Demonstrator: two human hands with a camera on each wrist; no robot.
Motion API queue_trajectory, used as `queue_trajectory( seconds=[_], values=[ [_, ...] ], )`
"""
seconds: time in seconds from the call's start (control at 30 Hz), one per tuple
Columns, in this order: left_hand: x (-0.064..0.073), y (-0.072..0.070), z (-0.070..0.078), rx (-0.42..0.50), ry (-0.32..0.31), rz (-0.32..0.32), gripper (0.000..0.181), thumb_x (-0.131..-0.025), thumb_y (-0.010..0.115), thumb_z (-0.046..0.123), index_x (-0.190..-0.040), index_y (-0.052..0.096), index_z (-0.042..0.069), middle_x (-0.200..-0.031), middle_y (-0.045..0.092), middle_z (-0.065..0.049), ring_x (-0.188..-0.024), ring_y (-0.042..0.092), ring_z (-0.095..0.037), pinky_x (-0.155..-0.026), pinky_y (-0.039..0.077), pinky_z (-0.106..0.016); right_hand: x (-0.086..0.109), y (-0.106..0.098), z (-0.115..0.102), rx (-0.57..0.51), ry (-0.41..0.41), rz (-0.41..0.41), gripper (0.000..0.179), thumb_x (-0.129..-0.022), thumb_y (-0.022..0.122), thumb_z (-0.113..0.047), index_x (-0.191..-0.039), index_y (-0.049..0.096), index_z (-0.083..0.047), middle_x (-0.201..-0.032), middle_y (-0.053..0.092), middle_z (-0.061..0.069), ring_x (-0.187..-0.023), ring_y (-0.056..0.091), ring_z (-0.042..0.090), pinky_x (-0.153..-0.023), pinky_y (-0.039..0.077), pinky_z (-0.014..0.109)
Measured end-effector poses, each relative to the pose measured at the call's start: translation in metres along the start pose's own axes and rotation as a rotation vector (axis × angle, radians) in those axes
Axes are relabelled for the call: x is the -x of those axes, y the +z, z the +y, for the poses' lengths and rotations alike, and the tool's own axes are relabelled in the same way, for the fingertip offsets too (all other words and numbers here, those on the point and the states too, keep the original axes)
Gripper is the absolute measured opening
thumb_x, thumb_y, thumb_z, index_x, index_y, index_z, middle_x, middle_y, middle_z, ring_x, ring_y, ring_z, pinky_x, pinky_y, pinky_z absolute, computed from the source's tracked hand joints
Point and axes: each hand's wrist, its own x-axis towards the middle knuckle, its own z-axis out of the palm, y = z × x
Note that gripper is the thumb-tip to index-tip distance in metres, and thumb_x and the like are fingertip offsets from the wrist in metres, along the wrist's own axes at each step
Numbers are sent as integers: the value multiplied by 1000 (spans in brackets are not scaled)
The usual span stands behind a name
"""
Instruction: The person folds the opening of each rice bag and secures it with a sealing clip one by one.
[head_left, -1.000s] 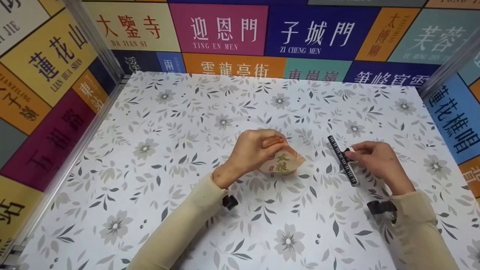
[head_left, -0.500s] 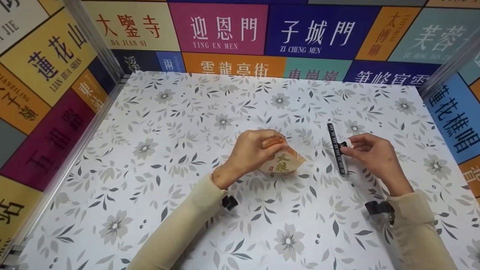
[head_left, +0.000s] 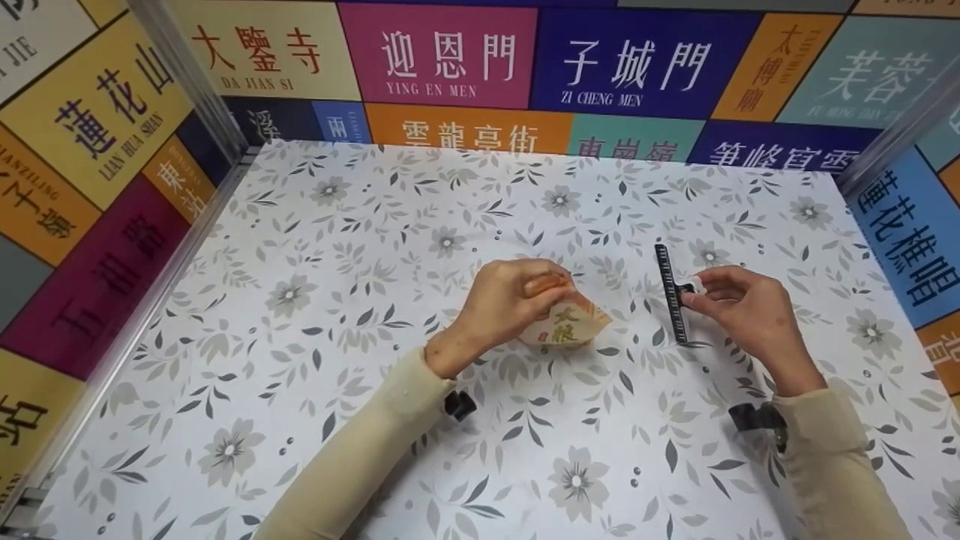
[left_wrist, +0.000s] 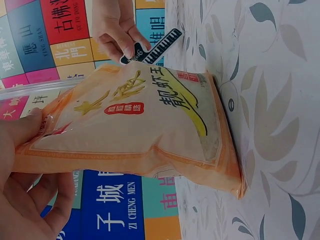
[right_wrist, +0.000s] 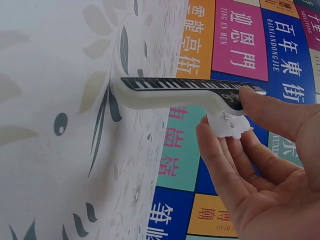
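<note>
My left hand (head_left: pixel 504 307) pinches the gathered top of an orange-edged, partly see-through plastic packet (left_wrist: pixel 122 120) printed with Chinese characters; grainy pale contents show in its window, probably rice. The packet's bottom rests on the table. To its right, apart from it, my right hand (head_left: pixel 750 315) pinches the lever handles of a black-and-white striped bag clip (head_left: pixel 670 292) between thumb and fingers. In the right wrist view, a white tab (right_wrist: pixel 229 125) sits under the clip's bar, between thumb and index finger. The clip's long bar points away from me.
A white table (head_left: pixel 420 465) with a grey floral print lies under both hands. Panels (head_left: pixel 442 56) with coloured Chinese lettering enclose its back and sides. Each wrist wears a small black camera mount, such as the right one (head_left: pixel 757 420).
My right hand has moved the clip a little away from me and to the left, turning its bar more upright in the head view. The left hand and packet have stayed put.
</note>
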Motion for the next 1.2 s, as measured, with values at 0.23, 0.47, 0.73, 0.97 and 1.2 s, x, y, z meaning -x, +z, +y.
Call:
queue_trajectory(
  seconds=[0.23, 0.47, 0.73, 0.97, 1.2],
  values=[
    [0, 0, 0, 6, 12, 5, 14, -93, 80, 23, -99, 82, 11, -98, 83, -2, -92, 79, -14, -87, 60, -22, 4, 3, 1, 12, -51, 63, 46, -86, 86, -39, -122, 75, -11, -106, 77, 7, -79, 58, -18, -69, 48, 5],
    [0, 0, 1, 2, 11, 2, 12, -93, 80, 21, -100, 82, 10, -98, 83, -3, -92, 79, -15, -88, 60, -22, 7, 6, -1, -23, -102, 72, 42, -86, 87, -31, -120, 75, -9, -98, 76, -6, -77, 60, -18, -68, 49, 4],
    [-1, 0, 1, -5, 20, -9, 12, -94, 79, 19, -100, 82, 10, -99, 83, -4, -92, 79, -15, -89, 60, -21, 10, 14, -4, -62, -225, 107, 36, -84, 88, -13, -116, 76, -5, -101, 77, 19, -77, 60, -19, -72, 48, 2],
    [0, -1, 1, 2, 28, 1, 12, -94, 78, 18, -100, 82, 10, -100, 83, -5, -92, 79, -16, -90, 60, -21, 11, 19, -7, -91, -326, 138, 30, -80, 89, -5, -107, 77, -6, -87, 75, -4, -76, 63, -13, -73, 50, 5],
    [0, 0, 0, 4, 34, 9, 12, -94, 79, 18, -100, 82, 9, -99, 83, -5, -93, 79, -16, -90, 60, -22, 12, 21, -7, -70, -371, 133, 27, -78, 90, -3, -101, 77, -7, -87, 77, 10, -74, 62, -13, -72, 47, 5]
  ],
)
